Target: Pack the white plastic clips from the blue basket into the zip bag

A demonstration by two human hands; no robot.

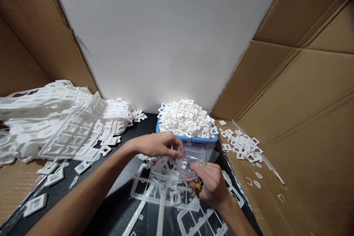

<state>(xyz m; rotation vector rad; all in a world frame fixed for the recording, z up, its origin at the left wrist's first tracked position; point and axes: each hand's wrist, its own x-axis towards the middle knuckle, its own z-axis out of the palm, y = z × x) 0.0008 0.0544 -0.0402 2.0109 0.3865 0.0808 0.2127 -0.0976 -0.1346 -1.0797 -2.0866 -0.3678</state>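
My left hand (pixel 159 145) and my right hand (pixel 211 184) both hold a clear zip bag (pixel 179 166) with a red seal line, just above the dark table. Several small white plastic square pieces lie inside the bag. My left fingers pinch the bag's upper edge; my right hand grips its right side, with something small and yellow tucked against the palm. Right behind the hands stands a blue tray (pixel 190 139) heaped with small white square pieces (pixel 186 120). Under the bag lie white plastic frames (pixel 193 217).
A big pile of white plastic frame sheets (pixel 55 125) fills the left. Loose white pieces (pixel 243 145) lie on the cardboard flap at right. Brown cardboard walls (pixel 304 99) rise on both sides, a white wall (pixel 166 37) behind. Scattered pieces (pixel 35 204) lie on the dark table at left.
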